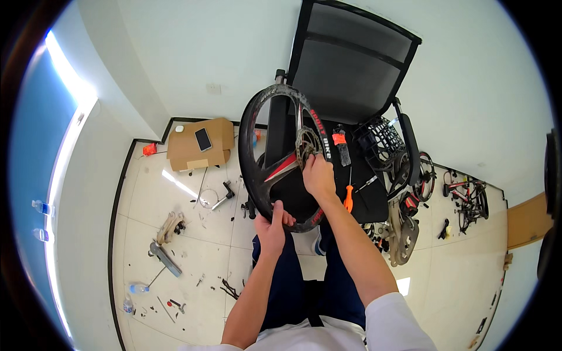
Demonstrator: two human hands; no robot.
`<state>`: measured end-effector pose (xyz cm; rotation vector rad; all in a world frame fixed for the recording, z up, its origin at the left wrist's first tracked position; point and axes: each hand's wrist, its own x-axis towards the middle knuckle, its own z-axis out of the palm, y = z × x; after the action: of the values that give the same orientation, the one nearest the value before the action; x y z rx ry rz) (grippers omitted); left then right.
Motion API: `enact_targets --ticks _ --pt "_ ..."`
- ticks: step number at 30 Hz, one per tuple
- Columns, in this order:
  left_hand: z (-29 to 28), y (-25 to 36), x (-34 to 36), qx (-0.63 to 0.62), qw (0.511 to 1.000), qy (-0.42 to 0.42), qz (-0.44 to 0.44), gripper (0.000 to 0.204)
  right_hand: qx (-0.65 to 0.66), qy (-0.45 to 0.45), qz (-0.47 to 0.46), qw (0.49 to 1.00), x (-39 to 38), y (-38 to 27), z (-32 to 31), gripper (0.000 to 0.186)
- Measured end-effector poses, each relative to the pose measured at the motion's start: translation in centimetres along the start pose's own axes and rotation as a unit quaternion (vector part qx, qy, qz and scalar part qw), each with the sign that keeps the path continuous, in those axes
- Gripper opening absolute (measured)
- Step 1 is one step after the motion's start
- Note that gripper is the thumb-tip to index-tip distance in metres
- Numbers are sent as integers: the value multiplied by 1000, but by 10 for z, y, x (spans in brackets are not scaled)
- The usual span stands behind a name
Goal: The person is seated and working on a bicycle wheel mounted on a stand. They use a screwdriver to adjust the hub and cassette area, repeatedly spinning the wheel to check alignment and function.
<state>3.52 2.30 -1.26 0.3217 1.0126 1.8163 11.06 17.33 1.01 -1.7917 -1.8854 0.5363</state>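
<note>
A bicycle wheel (281, 168) with black rim, tyre and broad red-and-grey spokes stands tilted in front of me, over a black chair seat. My left hand (271, 229) grips its lower rim, with the thumb on the near side. At the centre, my right hand (319, 178) is closed at the hub, beside a metal brake disc (308, 141); its fingertips are partly hidden. To the right on the seat lie an orange-handled screwdriver (349, 200) and a dark, narrow object with an orange label (341, 144).
The black mesh chair (351, 64) stands against the wall, a black plastic basket (379, 143) by its right armrest. Cardboard (179, 148) with a phone (203, 139) on it lies left. Loose parts and tools scatter the floor; a bicycle frame (466, 199) lies far right.
</note>
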Motion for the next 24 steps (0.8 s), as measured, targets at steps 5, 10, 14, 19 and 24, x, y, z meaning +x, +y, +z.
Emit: enact_targets --ticks 5,10,14,19,24 --pt "38 43 -2 101 994 14 45 28 1 -56 0 998 7 -5 -23 39" --pt "45 48 -2 147 985 64 60 34 -7 -67 13 998 6 -9 -20 41" --pt "54 53 3 146 986 62 45 37 -8 -66 -17 998 14 -1 -20 41" --pt "59 54 8 150 986 59 43 38 7 -55 -23 998 18 7 -16 41" --pt "58 54 8 153 986 60 32 38 10 -60 -41 997 18 9 -15 39"
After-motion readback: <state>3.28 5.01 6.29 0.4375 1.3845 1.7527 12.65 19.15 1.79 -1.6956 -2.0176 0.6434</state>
